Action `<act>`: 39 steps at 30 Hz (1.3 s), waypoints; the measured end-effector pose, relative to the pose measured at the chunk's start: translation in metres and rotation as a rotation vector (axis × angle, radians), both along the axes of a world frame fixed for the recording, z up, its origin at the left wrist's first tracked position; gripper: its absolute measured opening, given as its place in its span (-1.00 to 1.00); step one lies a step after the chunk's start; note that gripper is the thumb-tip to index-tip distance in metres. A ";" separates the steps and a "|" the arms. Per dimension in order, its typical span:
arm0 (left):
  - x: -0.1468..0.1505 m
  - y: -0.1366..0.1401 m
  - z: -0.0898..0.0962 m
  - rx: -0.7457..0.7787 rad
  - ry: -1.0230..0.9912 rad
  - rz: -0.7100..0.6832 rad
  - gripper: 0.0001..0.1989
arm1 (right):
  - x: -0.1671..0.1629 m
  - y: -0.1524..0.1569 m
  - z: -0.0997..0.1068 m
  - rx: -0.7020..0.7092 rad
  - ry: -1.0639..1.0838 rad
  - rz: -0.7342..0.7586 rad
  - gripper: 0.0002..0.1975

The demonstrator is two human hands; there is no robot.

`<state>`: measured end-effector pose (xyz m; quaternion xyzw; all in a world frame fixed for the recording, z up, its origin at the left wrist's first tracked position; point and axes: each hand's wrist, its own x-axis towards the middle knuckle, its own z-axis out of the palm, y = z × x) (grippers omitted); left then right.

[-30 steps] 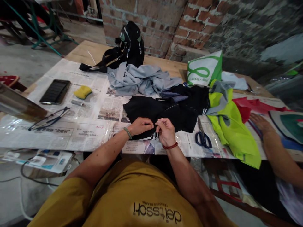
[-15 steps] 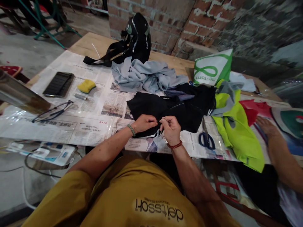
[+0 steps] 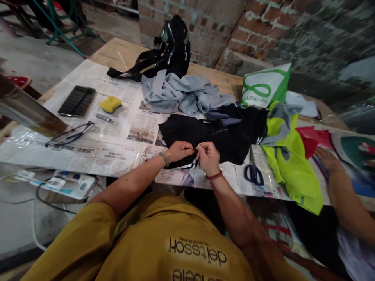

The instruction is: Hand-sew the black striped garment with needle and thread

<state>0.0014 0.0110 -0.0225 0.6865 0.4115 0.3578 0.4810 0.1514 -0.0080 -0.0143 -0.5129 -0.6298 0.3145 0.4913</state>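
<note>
A black garment [image 3: 178, 128] lies spread on the newspaper in front of me. At its near edge my left hand [image 3: 179, 151], with a green bead bracelet, is closed in a pinch on a small dark bit of the cloth. Close beside it, my right hand [image 3: 208, 158], wearing a red bracelet, also pinches the garment with thumb and forefinger. The exact part between the fingertips is too small to make out. Scissors [image 3: 253, 174] with dark blue handles lie to the right of my right hand, blades partly under the black cloth.
Newspaper [image 3: 111, 136] covers the table. On the left are a phone [image 3: 76, 101], a yellow sponge [image 3: 110, 104], glasses [image 3: 70, 134] and a bottle [image 3: 32, 113]. Behind are grey cloth [image 3: 181, 93] and a black bag [image 3: 175, 47]. At right, a neon vest [image 3: 290, 164] and another person's hand [image 3: 329, 160].
My fingertips have shifted slightly but stay close together at the garment's near edge. The view has turned a little; the things on the table look otherwise the same.
</note>
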 end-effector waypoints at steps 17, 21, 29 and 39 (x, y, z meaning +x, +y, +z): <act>-0.004 0.003 0.001 -0.115 -0.023 0.015 -0.81 | 0.047 0.034 0.042 -0.216 0.564 0.160 -0.83; -0.004 0.003 0.003 -0.134 -0.008 0.040 -0.81 | 0.065 0.049 0.065 -0.199 0.664 0.122 -0.91; -0.003 0.005 -0.002 -0.152 -0.001 0.050 -0.79 | 0.089 0.083 0.119 -0.113 0.497 -0.064 -0.72; -0.004 0.003 0.004 -0.163 0.013 0.053 -0.80 | 0.121 0.137 0.144 0.136 0.424 -0.150 -0.80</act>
